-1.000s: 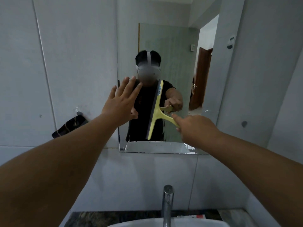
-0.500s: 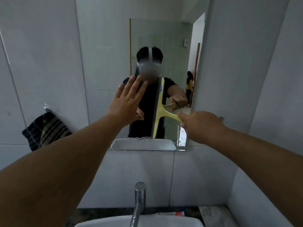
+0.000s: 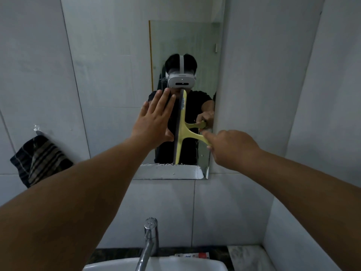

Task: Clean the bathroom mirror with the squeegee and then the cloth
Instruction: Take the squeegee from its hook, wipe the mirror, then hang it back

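Note:
The mirror [image 3: 117, 75] hangs on the tiled wall ahead and reflects a person wearing a headset. My right hand [image 3: 232, 148] grips the handle of a yellow squeegee [image 3: 182, 130], whose dark blade stands upright against the glass near the mirror's lower right part. My left hand [image 3: 154, 122] is flat against the mirror with its fingers spread, just left of the blade. A dark striped cloth [image 3: 42, 159] hangs from a hook on the wall at the left, apart from both hands.
A chrome tap [image 3: 149, 237] rises over a white basin [image 3: 156, 265] at the bottom. A small red-and-white packet [image 3: 193, 255] lies on the dark counter behind the basin. A tiled side wall [image 3: 322, 114] closes in on the right.
My view has swung to the right, so the mirror and cloth sit further left in frame. The squeegee blade has turned more upright and slid left, closer to my left hand.

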